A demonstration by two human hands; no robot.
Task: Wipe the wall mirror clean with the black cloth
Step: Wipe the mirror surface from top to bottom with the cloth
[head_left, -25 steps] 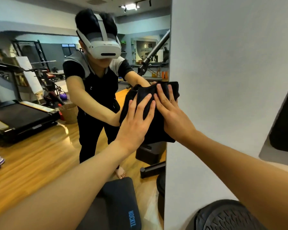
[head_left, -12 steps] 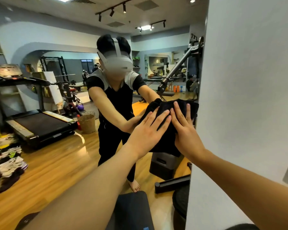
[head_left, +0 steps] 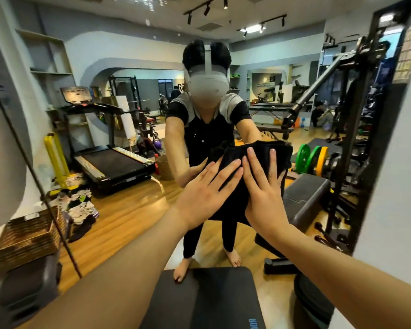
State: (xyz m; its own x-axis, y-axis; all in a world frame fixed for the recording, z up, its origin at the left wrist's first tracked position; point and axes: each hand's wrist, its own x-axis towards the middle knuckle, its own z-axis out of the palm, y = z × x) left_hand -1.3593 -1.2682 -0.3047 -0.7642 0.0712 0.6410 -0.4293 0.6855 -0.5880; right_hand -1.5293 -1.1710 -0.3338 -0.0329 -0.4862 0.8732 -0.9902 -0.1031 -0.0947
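Cloth first: the black cloth point(head_left: 237, 186) is spread flat against the wall mirror point(head_left: 128, 210), in the middle of the glass and a little right of centre, hanging down below my palms. Both my hands press it to the surface. My left hand point(head_left: 207, 195) lies on its left half with the fingers point(head_left: 226, 169) straight and slightly fanned, pointing up and to the right; my right hand point(head_left: 266, 193) lies just beside it on the right half, fingers straight and pointing up, the two hands nearly touching at the fingertips. Neither hand curls round the fabric; they only push on it flat. In the glass I see my own reflection reaching back at the cloth, with a treadmill point(head_left: 105, 148) far to the left and green and yellow weight plates point(head_left: 312, 156) to the right. A woven basket point(head_left: 26, 238) sits near at the left, and a dark padded bench point(head_left: 207, 298) lies near me, below my arms.
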